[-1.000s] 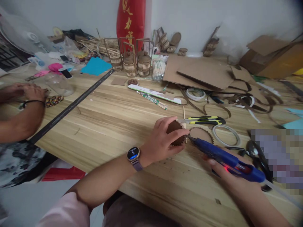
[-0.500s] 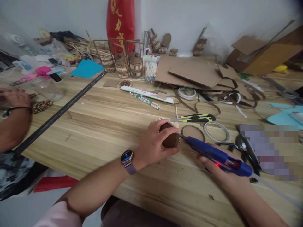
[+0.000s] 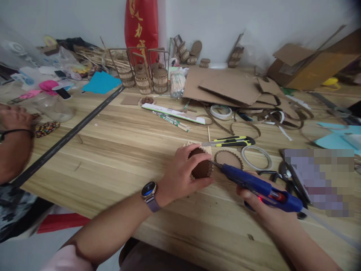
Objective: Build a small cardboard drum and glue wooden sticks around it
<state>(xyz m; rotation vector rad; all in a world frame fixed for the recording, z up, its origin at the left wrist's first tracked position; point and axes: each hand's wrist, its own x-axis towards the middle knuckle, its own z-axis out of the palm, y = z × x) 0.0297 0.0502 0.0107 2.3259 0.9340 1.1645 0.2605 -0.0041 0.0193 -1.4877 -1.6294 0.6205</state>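
My left hand point(image 3: 180, 171) curls around a small round cardboard piece point(image 3: 200, 165) with a ridged edge and steadies it on the table. Pale sticks point(image 3: 208, 149) show at its far side, partly behind my fingers. A blue hot glue gun point(image 3: 254, 183) is gripped in my right hand point(image 3: 259, 203), its red light lit and a clear glue stick out of its back. The gun's nozzle meets or nearly meets the right rim of the round piece. Just right of it lies a cardboard disc point(image 3: 228, 160) with a ridged border.
Behind my hands lie a yellow-black utility knife point(image 3: 235, 141), a tape roll point(image 3: 256, 157) and scissors point(image 3: 284, 173). Cardboard sheets point(image 3: 222, 86) and small stick baskets point(image 3: 143, 81) stand farther back. At far left another person's hands point(image 3: 15, 116) rest near a clear jar point(image 3: 53, 107).
The view has swung right, so everything sits farther left in the picture. The glue gun's nozzle stays by the round piece's rim, and both hands keep their hold.
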